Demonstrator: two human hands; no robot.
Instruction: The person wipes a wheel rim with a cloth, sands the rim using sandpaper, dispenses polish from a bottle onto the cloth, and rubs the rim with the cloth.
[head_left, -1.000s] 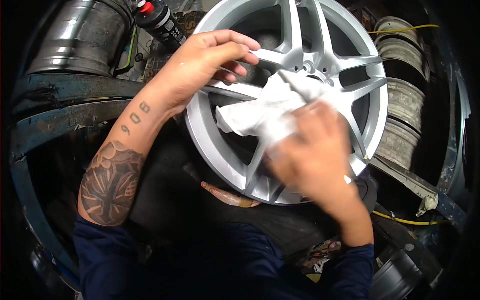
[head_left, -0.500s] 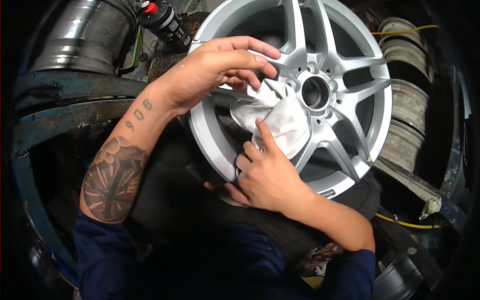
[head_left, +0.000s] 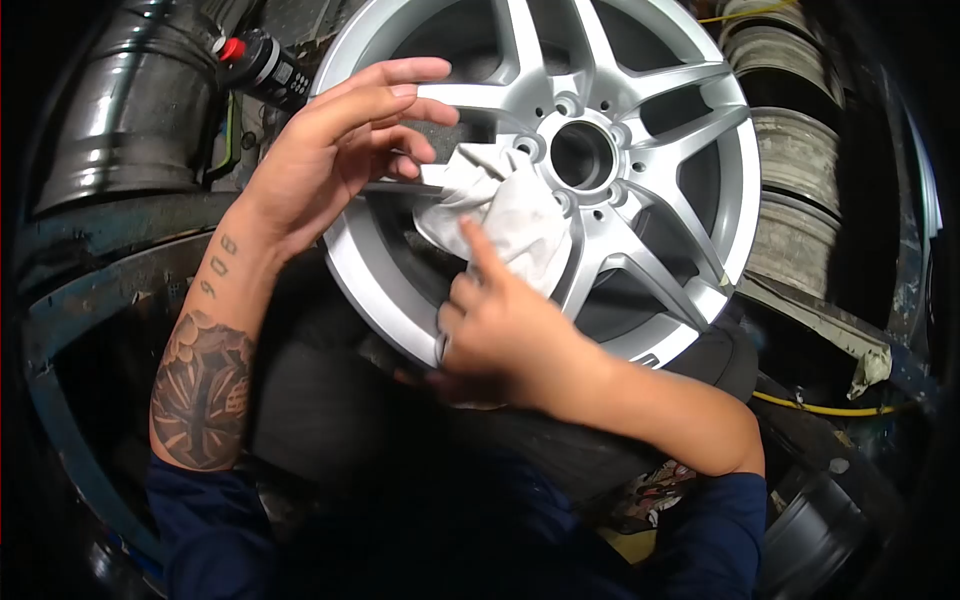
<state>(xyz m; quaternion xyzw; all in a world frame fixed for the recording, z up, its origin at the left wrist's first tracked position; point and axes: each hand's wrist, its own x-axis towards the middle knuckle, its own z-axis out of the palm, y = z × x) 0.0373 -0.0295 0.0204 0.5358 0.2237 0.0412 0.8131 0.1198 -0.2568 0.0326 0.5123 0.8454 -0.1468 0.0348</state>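
Note:
A silver multi-spoke wheel rim (head_left: 740,190) lies face up before me, with a round hub hole in its centre. My left hand (head_left: 345,140) is over the rim's left side, its fingers apart and curved, holding nothing. A crumpled white cloth (head_left: 510,215) rests on the spokes left of and below the hub. My right hand (head_left: 510,325) is at the cloth's lower edge, the index finger stretched onto it and the other fingers curled round part of it.
A black bottle with a red cap (head_left: 262,68) stands at the upper left, beside a large dark metal barrel (head_left: 135,110). Stacked rims (head_left: 795,180) are on the right. Blue metal beams (head_left: 120,225) run along the left, and a yellow hose (head_left: 830,408) lies lower right.
The view has shifted, so the rim, cloth and bottle appear further left. My left hand is a little further from the cloth. My right hand is slightly blurred, still at the cloth.

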